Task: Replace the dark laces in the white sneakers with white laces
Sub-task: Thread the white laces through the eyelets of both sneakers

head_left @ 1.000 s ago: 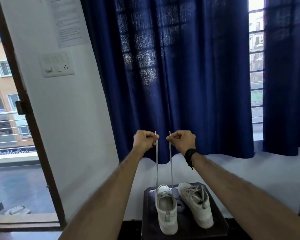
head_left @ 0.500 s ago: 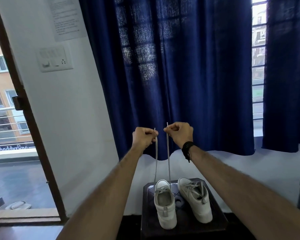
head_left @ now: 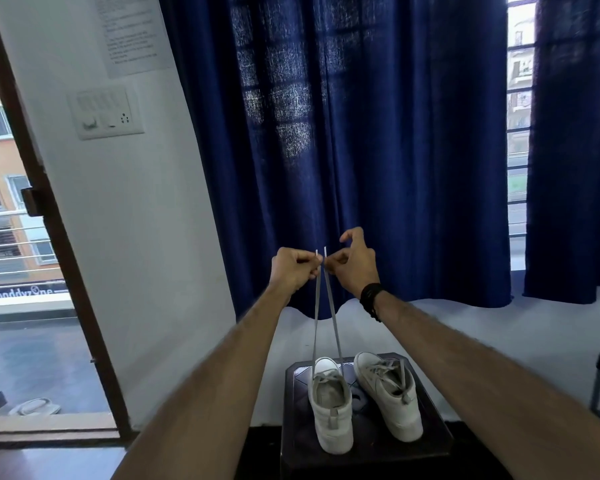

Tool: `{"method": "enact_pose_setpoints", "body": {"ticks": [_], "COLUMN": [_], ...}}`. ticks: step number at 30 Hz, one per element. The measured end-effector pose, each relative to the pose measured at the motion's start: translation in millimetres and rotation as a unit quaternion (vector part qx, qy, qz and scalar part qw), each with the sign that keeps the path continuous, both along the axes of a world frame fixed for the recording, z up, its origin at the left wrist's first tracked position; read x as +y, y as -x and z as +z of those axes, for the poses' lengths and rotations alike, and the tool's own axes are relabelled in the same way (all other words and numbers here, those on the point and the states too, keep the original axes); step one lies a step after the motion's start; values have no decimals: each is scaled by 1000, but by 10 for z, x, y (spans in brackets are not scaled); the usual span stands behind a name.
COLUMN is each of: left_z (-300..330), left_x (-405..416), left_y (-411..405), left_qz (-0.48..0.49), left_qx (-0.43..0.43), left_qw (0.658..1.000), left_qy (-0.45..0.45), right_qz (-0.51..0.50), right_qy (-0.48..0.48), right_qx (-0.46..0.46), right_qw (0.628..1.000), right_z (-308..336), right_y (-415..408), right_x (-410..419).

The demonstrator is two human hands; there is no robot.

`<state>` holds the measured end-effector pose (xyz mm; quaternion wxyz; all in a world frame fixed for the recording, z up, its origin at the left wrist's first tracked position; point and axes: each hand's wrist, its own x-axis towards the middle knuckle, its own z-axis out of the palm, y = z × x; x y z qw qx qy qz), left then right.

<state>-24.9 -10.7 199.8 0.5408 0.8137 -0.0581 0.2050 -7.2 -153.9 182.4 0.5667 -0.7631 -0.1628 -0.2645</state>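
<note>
white lace ends [head_left: 321, 289] pinched high; left hand [head_left: 293, 271], right hand [head_left: 355, 268] raised.

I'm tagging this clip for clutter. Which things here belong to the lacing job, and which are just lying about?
Job: left sneaker, right sneaker, lace with both ends pulled up, left hand, right hand, dark stool.

Lying about: blue curtain, switch panel, wall notice, sandal outside.

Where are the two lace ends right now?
In the head view, centre frame: the lace ends are pinched between the left hand and right hand, high above the left sneaker.
</note>
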Motion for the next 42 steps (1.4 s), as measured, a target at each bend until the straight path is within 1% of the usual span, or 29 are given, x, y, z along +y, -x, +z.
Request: {"method": "enact_pose_setpoints", "body": {"ticks": [3, 11, 16, 19, 21, 22, 24, 25, 27, 32, 36, 39, 42], "left_z": [9, 29, 31, 27, 17, 8, -2, 1, 3, -53, -123, -171, -281], "left_x": [-10, -34, -49, -81, -102, -110, -120, -125, -119, -50, 45, 145, 253], "left_y": [10, 20, 1, -8, -8, -14, -15, -9, -20, -112, -168, -201, -272], "left_qz": [0, -4, -10, 15, 33, 37, 35, 34, 40, 53, 70, 83, 105], "left_qx": [-11, -13, 3, -6, -15, -14, -9, -6, -4, 13, 28, 35, 48], "left_qw": [1000, 1000, 1000, 1000, 999, 999, 999, 999, 998, 997, 992, 988, 981], "left_qy": [-1, -4, -8, -3, 6, 10, 25, 36, 46, 58, 99, 128, 157], "right_qz": [3, 0, 9, 16, 38, 67, 158, 197, 230, 236, 230, 219, 212], "right_qy": [20, 29, 21, 21, 42, 66, 98, 87, 46, -26, -54, -52, -23], "right_qx": [-13, -22, -30, -24, 5, 38, 125, 163, 205, 249, 267, 248, 240], "right_qw": [1000, 999, 999, 999, 998, 995, 975, 963, 950, 939, 934, 942, 947], "right_z": [8, 13, -1, -14, -45, -79, -189, -260, -397, -726, -974, -1075, -1097], "right_y": [11, -24, -39, -31, -25, -29, -38, -34, -6, 44, -3, -21, -12], "right_x": [20, 4, -9, -8, 1, 4, 26, 42, 74, 111, 107, 62, -4]}}
